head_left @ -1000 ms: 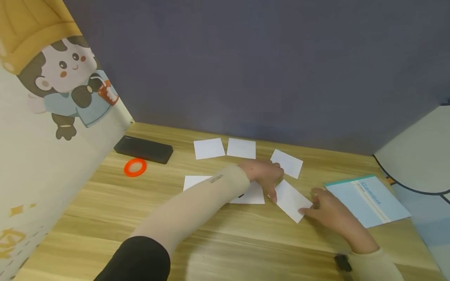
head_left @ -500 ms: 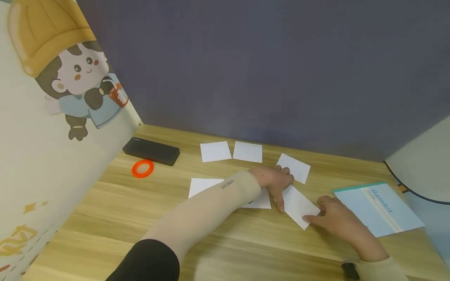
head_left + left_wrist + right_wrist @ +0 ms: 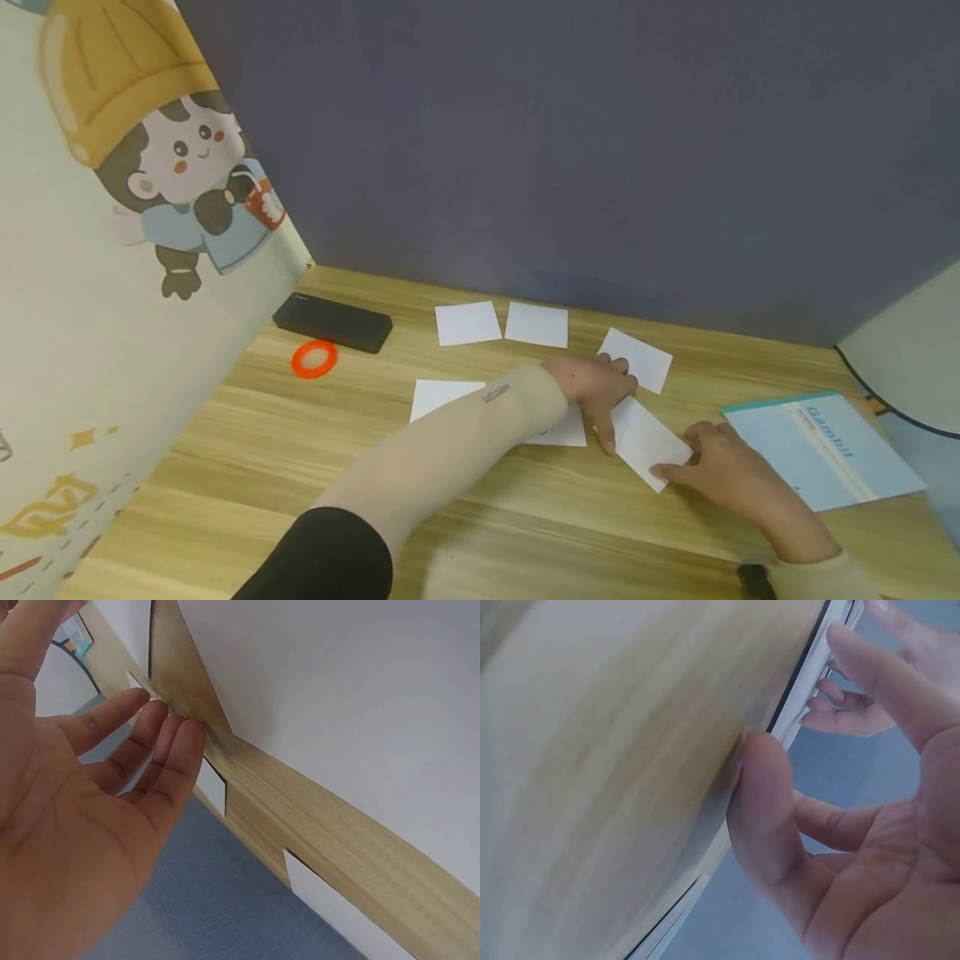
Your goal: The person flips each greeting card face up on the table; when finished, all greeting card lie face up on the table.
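A white card (image 3: 651, 443) lies turned at an angle on the wooden table, between the two hands. At its lower right corner, the right hand (image 3: 723, 462) pinches it, thumb on one edge and index finger on the other. The left hand (image 3: 592, 390) reaches across from the left, its thumb at the card's left corner. Its loosely bent fingertips rest near the card's top corner and overlap another white card (image 3: 647, 360) behind. In the left wrist view, those fingers (image 3: 176, 769) are bent gently at the tabletop. The right index finger (image 3: 761, 791) presses at the table in the right wrist view.
Two white cards, a left one (image 3: 467, 323) and a right one (image 3: 537, 325), lie along the back. White paper (image 3: 442, 396) is partly hidden under the left forearm. A black case (image 3: 333, 323) and an orange ring (image 3: 314, 359) lie left; a light-blue notebook (image 3: 825, 450) lies right.
The head view has turned, so everything sits farther right in it. Both hands stay at the same card, which has hardly moved on the table.
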`<control>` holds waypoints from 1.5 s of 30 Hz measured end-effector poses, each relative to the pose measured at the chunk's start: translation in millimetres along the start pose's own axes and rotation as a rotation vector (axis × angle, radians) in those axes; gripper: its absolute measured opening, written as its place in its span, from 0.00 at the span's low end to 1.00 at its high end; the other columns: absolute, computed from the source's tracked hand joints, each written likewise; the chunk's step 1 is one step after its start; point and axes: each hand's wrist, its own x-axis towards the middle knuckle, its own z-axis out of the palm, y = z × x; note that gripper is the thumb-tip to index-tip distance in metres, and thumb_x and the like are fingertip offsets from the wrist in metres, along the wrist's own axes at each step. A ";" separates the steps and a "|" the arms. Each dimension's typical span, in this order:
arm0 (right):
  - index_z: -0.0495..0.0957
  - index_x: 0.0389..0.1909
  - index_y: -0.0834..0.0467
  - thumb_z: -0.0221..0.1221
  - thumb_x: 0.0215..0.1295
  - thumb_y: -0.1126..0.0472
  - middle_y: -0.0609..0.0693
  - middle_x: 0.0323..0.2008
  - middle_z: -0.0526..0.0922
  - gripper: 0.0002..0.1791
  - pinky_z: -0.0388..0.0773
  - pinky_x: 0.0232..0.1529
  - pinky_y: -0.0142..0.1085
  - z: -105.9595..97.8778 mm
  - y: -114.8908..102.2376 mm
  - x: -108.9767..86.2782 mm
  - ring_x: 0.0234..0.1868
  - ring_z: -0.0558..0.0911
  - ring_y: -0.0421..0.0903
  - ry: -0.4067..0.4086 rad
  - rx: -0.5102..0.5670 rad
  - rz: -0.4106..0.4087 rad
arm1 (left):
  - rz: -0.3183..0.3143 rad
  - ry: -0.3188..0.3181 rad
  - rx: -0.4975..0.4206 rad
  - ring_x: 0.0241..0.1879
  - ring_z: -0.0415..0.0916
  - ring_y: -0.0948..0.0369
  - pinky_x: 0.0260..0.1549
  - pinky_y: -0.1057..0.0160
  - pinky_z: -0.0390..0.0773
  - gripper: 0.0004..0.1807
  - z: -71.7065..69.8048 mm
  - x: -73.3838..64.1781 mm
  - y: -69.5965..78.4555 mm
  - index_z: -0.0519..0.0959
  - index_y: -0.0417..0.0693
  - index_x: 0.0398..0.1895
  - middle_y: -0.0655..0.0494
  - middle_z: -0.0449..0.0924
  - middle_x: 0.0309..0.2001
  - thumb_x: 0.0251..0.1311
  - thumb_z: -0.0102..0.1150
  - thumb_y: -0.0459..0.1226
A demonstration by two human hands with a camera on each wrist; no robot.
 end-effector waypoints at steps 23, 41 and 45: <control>0.75 0.49 0.71 0.75 0.59 0.36 0.62 0.43 0.77 0.42 0.75 0.35 0.40 -0.8 -3.2 2.9 0.40 0.72 0.51 0.021 0.024 -0.022 | 0.034 0.055 0.027 0.60 0.65 0.66 0.61 0.69 0.75 0.50 0.1 1.6 -3.4 0.67 0.65 0.76 0.66 0.68 0.66 0.51 0.81 0.62; 0.74 0.47 0.68 0.75 0.60 0.37 0.61 0.44 0.77 0.39 0.73 0.36 0.38 -2.2 4.2 6.0 0.40 0.73 0.49 -0.020 0.083 -0.017 | 0.004 0.030 -0.026 0.59 0.65 0.68 0.60 0.68 0.76 0.44 -4.2 -0.2 1.2 0.70 0.69 0.67 0.70 0.68 0.63 0.49 0.84 0.59; 0.74 0.49 0.69 0.75 0.61 0.37 0.61 0.44 0.76 0.40 0.73 0.35 0.38 -1.5 5.9 7.1 0.39 0.73 0.49 -0.031 0.109 -0.018 | -0.009 0.027 -0.019 0.63 0.65 0.68 0.63 0.68 0.75 0.49 -4.0 0.7 1.4 0.66 0.69 0.73 0.70 0.67 0.67 0.48 0.84 0.60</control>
